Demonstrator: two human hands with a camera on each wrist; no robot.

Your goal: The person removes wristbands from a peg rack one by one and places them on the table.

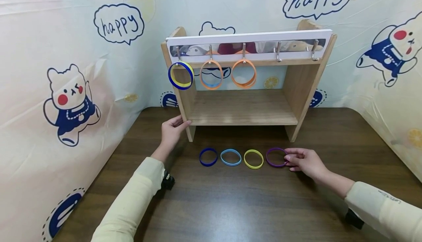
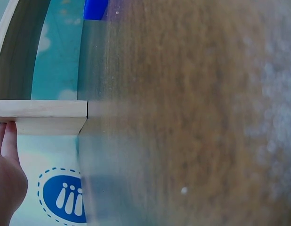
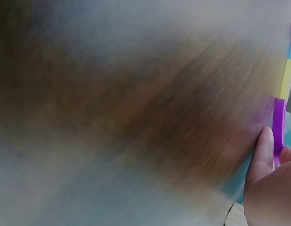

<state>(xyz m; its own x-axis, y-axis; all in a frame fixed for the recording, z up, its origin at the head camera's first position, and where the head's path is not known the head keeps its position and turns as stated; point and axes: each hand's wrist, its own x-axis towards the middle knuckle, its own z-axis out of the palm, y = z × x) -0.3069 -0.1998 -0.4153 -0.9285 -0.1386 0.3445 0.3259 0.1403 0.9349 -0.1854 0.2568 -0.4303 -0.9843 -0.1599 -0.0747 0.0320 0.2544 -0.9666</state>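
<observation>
My left hand (image 1: pixel 171 132) holds the front edge of the left side panel of a wooden rack (image 1: pixel 244 106), thumb in front and fingers on the outer side. At the right end of a row on the table, my right hand (image 1: pixel 306 163) pinches the right side of a purple silicone wristband (image 1: pixel 275 166). Thumb and finger lie on either side of that purple band (image 3: pixel 278 122) in the right wrist view. Left of it lie a yellow wristband (image 1: pixel 253 168), a light blue wristband (image 1: pixel 230 165) and a dark blue wristband (image 1: pixel 208 165).
Metal hooks (image 1: pixel 278 51) line the rack's white-framed top rail. Blue and yellow bands (image 1: pixel 170 76) hang from the leftmost hook, orange and light blue bands (image 1: pixel 201 76) from the second, orange bands (image 1: pixel 233 75) from the third. Printed cloth (image 1: pixel 132 69) surrounds the brown table (image 1: pixel 224 205).
</observation>
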